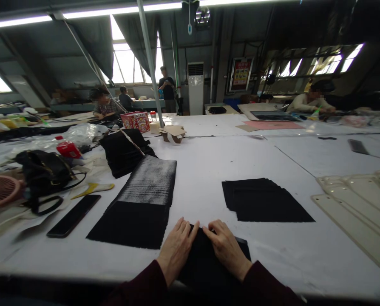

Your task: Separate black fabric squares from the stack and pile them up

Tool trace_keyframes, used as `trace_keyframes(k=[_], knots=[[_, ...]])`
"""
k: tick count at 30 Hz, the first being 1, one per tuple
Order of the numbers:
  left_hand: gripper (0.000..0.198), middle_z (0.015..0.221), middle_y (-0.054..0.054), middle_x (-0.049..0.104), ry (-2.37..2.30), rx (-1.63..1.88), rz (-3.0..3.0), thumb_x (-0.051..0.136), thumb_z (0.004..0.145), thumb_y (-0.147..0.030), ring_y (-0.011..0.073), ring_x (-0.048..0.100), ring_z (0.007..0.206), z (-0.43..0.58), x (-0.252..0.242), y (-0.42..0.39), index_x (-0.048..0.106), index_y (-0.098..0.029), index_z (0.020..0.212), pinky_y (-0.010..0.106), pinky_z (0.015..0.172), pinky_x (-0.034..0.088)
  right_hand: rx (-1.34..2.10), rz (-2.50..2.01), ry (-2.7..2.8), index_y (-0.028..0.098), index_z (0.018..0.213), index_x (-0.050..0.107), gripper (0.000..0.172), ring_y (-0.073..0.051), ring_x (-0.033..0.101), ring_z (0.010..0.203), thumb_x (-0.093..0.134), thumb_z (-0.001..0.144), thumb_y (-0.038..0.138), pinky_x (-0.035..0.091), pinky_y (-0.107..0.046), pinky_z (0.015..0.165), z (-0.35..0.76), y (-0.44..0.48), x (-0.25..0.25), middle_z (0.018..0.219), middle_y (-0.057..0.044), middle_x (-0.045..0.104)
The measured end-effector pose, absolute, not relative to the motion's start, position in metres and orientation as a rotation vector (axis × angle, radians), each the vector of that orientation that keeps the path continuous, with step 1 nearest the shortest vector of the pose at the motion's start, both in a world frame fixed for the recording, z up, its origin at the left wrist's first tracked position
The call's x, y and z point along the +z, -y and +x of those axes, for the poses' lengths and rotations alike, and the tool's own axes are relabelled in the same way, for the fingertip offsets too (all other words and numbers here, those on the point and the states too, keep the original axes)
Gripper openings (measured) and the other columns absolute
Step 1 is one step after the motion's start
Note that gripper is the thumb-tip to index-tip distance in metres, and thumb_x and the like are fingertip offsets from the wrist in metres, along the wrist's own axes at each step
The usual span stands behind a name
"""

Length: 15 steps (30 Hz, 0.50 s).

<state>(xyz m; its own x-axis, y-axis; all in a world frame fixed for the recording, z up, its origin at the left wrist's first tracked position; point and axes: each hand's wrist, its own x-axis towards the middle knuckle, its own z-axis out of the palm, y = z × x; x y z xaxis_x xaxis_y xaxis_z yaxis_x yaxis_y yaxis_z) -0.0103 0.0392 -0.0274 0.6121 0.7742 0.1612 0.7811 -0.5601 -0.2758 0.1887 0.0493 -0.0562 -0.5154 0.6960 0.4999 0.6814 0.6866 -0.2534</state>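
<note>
White strip lights (123, 10) glow overhead — dark curtains (92, 44) hang by bright windows (123, 63), well beyond a broad white desk (198, 165).

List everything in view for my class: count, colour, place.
Tabletop: one at least, white, foreground
Near cloth: count unclear, black, lower centre
Cloth piles: two, black, left and right
Bundle: one, black, behind left pile
Phone: one, dark, left
Bag: one, black, left
Fan: one, pink, left edge
Bottle: one, red, beyond bag
Box: one, red, beyond bundle
Panels: several, cream, right edge
Poster: one, mostly red, rear
Other people: at least four, mixed clothing, rear
Clutter: uncounted, mixed, left and rear
Sleeves: two, dark red, lower edge
Left hand, right hand: one each, bare, on near cloth
</note>
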Motion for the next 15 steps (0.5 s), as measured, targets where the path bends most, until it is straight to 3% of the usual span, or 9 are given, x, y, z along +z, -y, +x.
trace_keyframes(k=[9, 15], knots=[[0.054, 0.122, 0.017, 0.059, 1.258, 0.092, -2.580, 0.044, 0.085, -0.003, 0.0259, 0.055, 0.113, 0.003, -0.032, -0.036, 0.044, -0.003, 0.138, 0.042, 0.107, 0.040, 0.058, -1.087, 2.336, 0.017, 0.114, 0.062, 0.029, -0.020, 0.049, 0.088, 0.045, 0.094, 0.007, 0.045, -0.036, 0.080, 0.208, -0.045, -0.059, 0.092, -0.007, 0.055], [0.057, 0.120, 0.016, 0.060, 1.265, 0.158, -2.553, 0.045, 0.088, -0.006, 0.0279, 0.056, 0.114, 0.017, -0.026, -0.030, 0.039, -0.012, 0.144, 0.047, 0.104, 0.041, 0.059, -1.113, 2.338, 0.018, 0.112, 0.063, 0.027, -0.020, 0.049, 0.089, 0.048, 0.092, 0.007, 0.041, -0.036, 0.082, 0.218, -0.041, -0.056, 0.092, -0.007, 0.056]])
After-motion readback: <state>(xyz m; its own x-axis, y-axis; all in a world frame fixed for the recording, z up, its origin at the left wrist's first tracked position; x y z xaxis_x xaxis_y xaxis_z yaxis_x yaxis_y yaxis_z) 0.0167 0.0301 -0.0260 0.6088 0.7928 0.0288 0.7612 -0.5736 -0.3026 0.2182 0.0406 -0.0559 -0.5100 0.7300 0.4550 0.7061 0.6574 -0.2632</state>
